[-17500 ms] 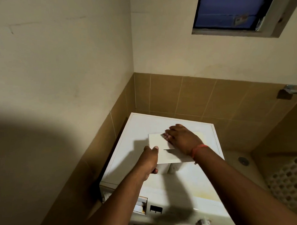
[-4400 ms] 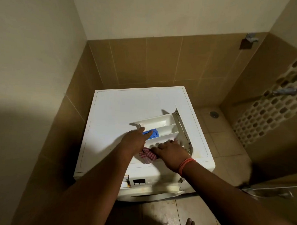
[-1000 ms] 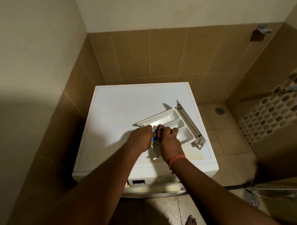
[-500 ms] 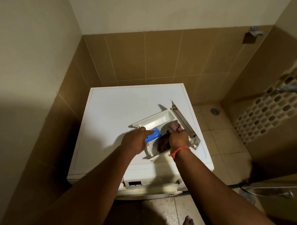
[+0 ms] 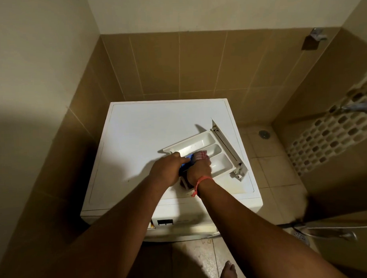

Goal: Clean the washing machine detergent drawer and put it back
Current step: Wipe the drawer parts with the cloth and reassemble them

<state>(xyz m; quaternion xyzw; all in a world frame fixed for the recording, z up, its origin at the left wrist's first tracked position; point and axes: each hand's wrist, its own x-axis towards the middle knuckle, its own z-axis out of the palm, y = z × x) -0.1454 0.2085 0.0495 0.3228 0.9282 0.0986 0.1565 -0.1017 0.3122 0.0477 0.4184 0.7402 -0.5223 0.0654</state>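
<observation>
The white detergent drawer (image 5: 207, 141) lies open side up on top of the white washing machine (image 5: 137, 140), its front panel turned to the right. My left hand (image 5: 167, 169) grips the drawer's near left end, thumb on the rim beside the blue insert (image 5: 188, 157). My right hand (image 5: 200, 169) holds a red-and-white checked cloth (image 5: 201, 155) and presses it into the middle compartment next to the blue insert. The drawer's near left corner is hidden under my hands.
The machine stands in a corner of tan-tiled walls. Its control panel (image 5: 166, 221) faces me below the top. To the right are a tiled floor with a drain (image 5: 264, 134), a patterned wall with a tap (image 5: 356, 106), and a metal handle (image 5: 335, 235). My bare foot (image 5: 230, 272) shows below.
My right hand slid the cloth left along the drawer, from near the front panel to beside the blue insert. My left hand kept its grip on the drawer's left end.
</observation>
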